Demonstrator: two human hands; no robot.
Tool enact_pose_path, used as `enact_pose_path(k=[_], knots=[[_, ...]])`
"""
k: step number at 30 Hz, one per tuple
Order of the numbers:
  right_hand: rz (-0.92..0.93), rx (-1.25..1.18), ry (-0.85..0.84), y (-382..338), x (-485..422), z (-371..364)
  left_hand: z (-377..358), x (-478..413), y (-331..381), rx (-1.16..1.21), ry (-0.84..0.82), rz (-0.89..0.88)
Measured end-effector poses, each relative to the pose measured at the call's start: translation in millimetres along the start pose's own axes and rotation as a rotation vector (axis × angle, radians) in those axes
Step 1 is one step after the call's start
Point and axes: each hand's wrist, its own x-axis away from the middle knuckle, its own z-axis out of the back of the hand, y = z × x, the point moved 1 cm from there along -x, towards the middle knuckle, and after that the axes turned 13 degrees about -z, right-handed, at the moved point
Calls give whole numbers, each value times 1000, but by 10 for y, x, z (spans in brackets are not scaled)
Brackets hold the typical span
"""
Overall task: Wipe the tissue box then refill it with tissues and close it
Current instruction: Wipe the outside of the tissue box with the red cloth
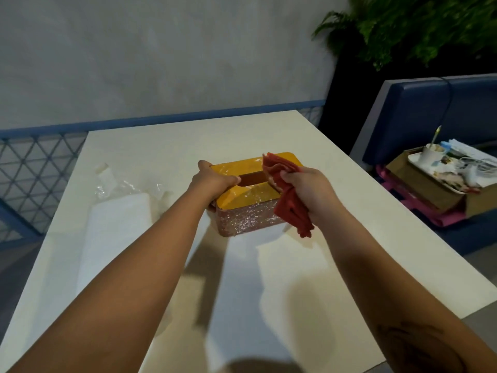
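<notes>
A tissue box (248,219) with glittery pink sides and a yellow slotted lid (243,195) stands in the middle of the white table (269,278). My left hand (212,179) grips the box's left end, fingers curled over the lid's edge. My right hand (304,187) holds a folded red cloth (291,208) over the lid's right end, and the cloth hangs down past the box's front right corner. A white stack of tissues (115,219) lies to the left of the box, with crumpled clear plastic wrap (126,187) behind it.
A blue bench seat (419,117) stands to the right of the table, with a cardboard box (430,184) holding a tray, a cup and other clutter. A plant (408,25) fills the far right corner. A blue lattice rail (32,170) runs along the left.
</notes>
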Motion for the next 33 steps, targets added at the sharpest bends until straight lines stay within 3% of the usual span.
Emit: enact_pose_path(k=[3,7,12,16,24,33], knots=[[9,6,83,-91,-72,226,-9,-17,-15,7,4,8],[134,450,301,-66,-339,335,-12,-12,-17,15,16,12],[410,729,363,211,-404,190,-17,-25,-15,17,17,19],[450,859,423,345,-336,5,-20,-16,-14,11,18,24],[566,774,236,409,-158,-391,-25,4,10,8,9,2],[544,639,-8,449,26,-429,-19,16,15,-12,38,22]])
